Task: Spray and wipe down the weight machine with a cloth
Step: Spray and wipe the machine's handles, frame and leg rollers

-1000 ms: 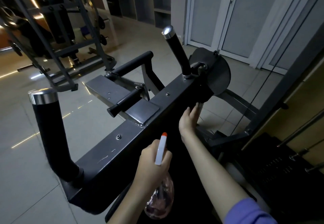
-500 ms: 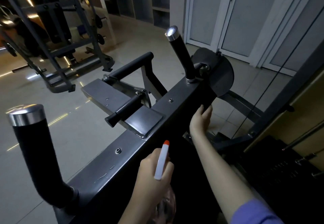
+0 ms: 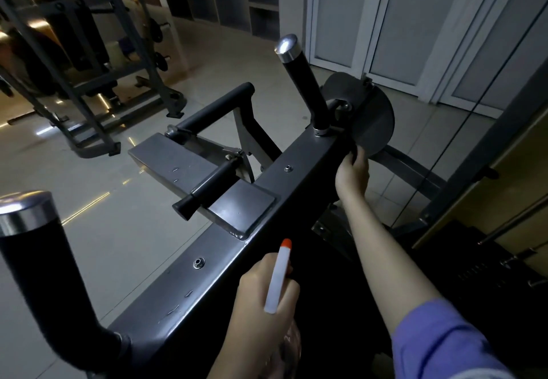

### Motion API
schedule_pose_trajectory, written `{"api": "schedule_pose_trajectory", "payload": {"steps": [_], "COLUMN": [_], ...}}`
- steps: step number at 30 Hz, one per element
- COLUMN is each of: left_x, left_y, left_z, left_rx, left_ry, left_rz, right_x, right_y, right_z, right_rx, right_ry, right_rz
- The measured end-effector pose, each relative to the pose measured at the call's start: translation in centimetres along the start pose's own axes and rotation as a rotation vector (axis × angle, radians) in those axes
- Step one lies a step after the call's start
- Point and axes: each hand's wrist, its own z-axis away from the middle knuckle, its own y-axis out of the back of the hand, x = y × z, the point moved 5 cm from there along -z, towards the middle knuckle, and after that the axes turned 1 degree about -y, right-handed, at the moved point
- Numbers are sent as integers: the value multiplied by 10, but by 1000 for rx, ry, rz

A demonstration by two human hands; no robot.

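Observation:
The weight machine's grey cross beam (image 3: 225, 248) runs diagonally through the view, with a black chrome-capped handle at each end (image 3: 305, 82) (image 3: 38, 260). My left hand (image 3: 261, 298) grips a spray bottle by its neck, low in the frame. The bottle's white nozzle with an orange tip (image 3: 278, 275) points up and away, and its clear body is mostly hidden under the hand. My right hand (image 3: 353, 171) rests against the beam's near side at the far end, beside the round metal disc (image 3: 373, 121), fingers bent at the beam's edge. Something dark lies under those fingers; no cloth can be made out.
A flat grey plate (image 3: 175, 162) with two black grips (image 3: 207, 183) juts off the beam to the left. Another rack (image 3: 89, 88) stands on the tiled floor at the back left. A dark weight stack (image 3: 486, 266) and a cable sit at the right.
My right hand has slid along the beam's side toward the far end, up to the disc. The view has moved closer. My left hand keeps hold of the spray bottle.

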Motion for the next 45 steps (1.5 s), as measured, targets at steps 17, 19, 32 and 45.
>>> {"api": "schedule_pose_trajectory", "payload": {"steps": [17,19,32,45], "left_x": [8,4,5,0], "left_y": [-2,-2,-4,3], "left_z": [15,16,36,59], "left_rx": [23,19,59,8], "left_ry": [22,29,62,87], "left_rz": [-31,-41,7,22], "right_x": [19,27,14,20], "right_y": [-7,-10,-2,10], "right_z": [50,75,117,115], "right_rx": [34,-22,-152,-301], "right_ry": [55,80,158,245], "right_rz": [-37,-50,39,236]}}
